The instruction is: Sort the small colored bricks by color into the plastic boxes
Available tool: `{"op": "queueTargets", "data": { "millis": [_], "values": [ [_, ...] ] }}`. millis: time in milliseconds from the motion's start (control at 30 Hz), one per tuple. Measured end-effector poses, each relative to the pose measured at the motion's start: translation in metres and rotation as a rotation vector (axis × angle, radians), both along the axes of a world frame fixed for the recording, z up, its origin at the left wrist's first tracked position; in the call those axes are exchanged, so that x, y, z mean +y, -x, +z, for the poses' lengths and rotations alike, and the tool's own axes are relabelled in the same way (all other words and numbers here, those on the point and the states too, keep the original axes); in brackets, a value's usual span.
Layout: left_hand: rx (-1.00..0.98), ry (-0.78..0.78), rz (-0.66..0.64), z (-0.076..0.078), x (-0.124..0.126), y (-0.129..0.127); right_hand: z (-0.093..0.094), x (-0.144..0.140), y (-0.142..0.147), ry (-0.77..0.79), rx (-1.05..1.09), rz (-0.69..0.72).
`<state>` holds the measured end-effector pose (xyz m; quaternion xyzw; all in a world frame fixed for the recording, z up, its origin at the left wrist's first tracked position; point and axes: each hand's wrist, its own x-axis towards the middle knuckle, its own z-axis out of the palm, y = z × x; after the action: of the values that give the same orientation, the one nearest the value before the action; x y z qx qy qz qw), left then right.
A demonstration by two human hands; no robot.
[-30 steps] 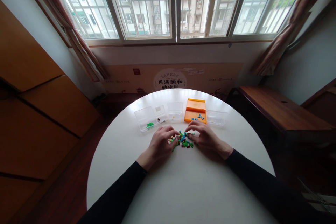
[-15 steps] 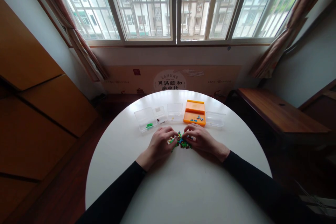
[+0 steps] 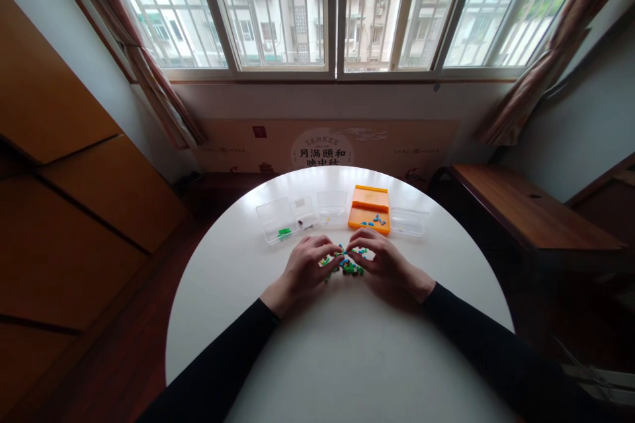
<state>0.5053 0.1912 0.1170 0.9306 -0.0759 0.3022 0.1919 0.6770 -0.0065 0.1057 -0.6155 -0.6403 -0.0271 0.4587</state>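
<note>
Small building bricks in green, blue, brown and yellow lie in a loose pile on the white table. My left hand bends over the pile's left side, thumb and fingertips drawn together in a pinch. Facing it from the right, my right hand pinches close to the left fingertips, above the middle of the pile. A speck of blue shows between the two hands; whatever each pinch holds is too small to make out. Some bricks are hidden under the fingers.
Beyond the hands stand an open clear box with green bricks, another clear box, an orange box holding blue bricks, and a clear box at right. The round white table has a curved edge.
My fingers have lifted slightly and shifted over the pile, so more of the bricks show. Both hands remain close together. The camera view has moved slightly.
</note>
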Motion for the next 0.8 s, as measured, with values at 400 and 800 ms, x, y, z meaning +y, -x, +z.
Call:
{"op": "queueTargets", "data": {
  "millis": [400,800],
  "values": [
    [-0.022,0.042,-0.016,-0.009,0.001,-0.004,0.004,-0.004,0.004,0.013,0.016,0.037],
    [0.0,0.072,0.016,-0.004,-0.004,-0.003,-0.002,-0.004,-0.01,-0.042,-0.015,-0.318]
  ]
}}
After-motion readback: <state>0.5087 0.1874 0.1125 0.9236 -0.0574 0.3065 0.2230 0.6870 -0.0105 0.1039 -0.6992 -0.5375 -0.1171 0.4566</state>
